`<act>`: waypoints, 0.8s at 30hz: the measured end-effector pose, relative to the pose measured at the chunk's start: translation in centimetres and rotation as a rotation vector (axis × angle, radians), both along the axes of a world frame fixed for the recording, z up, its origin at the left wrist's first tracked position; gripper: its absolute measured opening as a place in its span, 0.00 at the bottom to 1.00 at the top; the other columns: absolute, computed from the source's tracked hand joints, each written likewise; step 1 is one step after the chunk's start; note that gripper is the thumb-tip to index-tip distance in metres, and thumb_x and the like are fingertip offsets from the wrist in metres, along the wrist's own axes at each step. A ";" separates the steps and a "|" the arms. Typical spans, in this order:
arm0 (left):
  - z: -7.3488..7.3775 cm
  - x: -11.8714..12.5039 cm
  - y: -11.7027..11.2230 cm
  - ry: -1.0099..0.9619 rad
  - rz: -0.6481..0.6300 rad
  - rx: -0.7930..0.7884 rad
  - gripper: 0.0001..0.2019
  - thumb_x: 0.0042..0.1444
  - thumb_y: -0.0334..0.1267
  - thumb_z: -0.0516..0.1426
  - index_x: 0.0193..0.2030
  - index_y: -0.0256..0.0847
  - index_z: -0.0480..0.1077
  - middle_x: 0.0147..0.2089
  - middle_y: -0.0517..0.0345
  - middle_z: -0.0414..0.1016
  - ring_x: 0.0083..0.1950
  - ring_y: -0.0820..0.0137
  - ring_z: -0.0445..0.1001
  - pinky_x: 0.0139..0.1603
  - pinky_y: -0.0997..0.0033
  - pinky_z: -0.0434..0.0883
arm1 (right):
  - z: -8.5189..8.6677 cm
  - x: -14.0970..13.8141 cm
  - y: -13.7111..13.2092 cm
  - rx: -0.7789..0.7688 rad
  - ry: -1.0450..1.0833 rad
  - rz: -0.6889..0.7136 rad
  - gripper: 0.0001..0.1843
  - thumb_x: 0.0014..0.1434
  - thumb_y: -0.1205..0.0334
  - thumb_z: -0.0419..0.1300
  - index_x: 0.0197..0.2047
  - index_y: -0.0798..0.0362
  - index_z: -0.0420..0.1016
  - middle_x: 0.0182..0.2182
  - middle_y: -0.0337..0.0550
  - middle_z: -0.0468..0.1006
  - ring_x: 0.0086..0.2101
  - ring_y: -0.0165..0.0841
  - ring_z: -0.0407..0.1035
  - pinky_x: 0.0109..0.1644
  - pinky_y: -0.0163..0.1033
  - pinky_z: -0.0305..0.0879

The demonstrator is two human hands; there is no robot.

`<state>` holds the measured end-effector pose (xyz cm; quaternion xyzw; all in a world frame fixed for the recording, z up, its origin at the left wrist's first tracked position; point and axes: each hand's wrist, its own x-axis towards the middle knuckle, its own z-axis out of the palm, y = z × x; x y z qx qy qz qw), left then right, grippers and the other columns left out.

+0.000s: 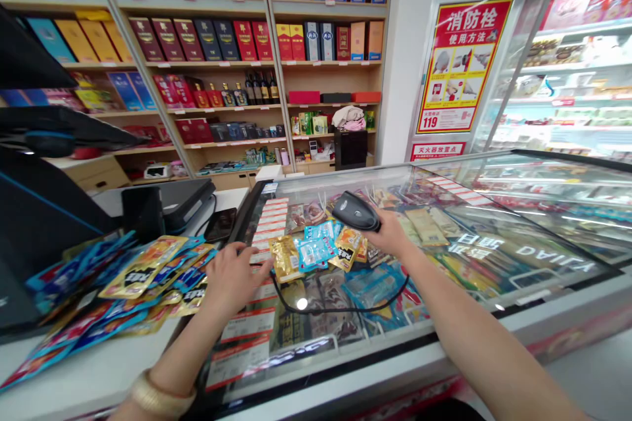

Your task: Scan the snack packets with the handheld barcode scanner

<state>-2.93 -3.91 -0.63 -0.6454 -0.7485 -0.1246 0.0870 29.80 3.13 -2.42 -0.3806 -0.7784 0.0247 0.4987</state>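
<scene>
Black scanner (pixel 355 212) is gripped in the right hand (pixel 382 233), above a blue packet (pixel 316 251) on the glass freezer lid (pixel 543 256). The left hand (pixel 232 279), fingers apart, is held just beside a gold packet (pixel 285 258). Further left, a heap of packets (pixel 148 283) lies on the tabletop (pixel 83 368); its labels cannot be made out.

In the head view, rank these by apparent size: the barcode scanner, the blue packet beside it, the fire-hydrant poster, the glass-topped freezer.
1. Glass-topped freezer
2. Fire-hydrant poster
3. Barcode scanner and blue packet: they look alike, and the raised scanner sits nearer the camera, so I can't rank them.
</scene>
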 end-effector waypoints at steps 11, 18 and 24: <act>0.3 1.5 7.6 -0.271 -0.086 -0.227 0.43 0.40 0.48 0.65 0.64 0.38 0.60 0.54 0.38 0.75 0.56 0.50 0.73 0.53 0.57 0.67 | 0.0 0.0 0.3 -0.065 -0.056 -0.021 0.06 0.48 0.61 0.61 0.31 0.52 0.73 0.27 0.42 0.78 0.29 0.35 0.71 0.34 0.35 0.64; 2.3 0.3 7.2 -0.815 -0.144 -0.199 0.24 0.27 0.42 0.68 0.37 0.37 0.76 0.29 0.53 0.78 0.30 0.62 0.76 0.30 0.68 0.71 | 0.0 0.1 0.5 -0.050 -0.047 0.016 0.06 0.48 0.62 0.61 0.32 0.51 0.73 0.29 0.43 0.79 0.30 0.35 0.72 0.35 0.35 0.65; 5.1 -1.0 5.1 -1.206 -0.109 0.024 0.21 0.21 0.39 0.70 0.27 0.38 0.72 0.24 0.58 0.75 0.25 0.68 0.73 0.25 0.71 0.69 | -0.1 0.0 0.6 -0.042 -0.013 -0.034 0.06 0.46 0.62 0.62 0.32 0.51 0.74 0.28 0.42 0.79 0.29 0.35 0.71 0.35 0.35 0.64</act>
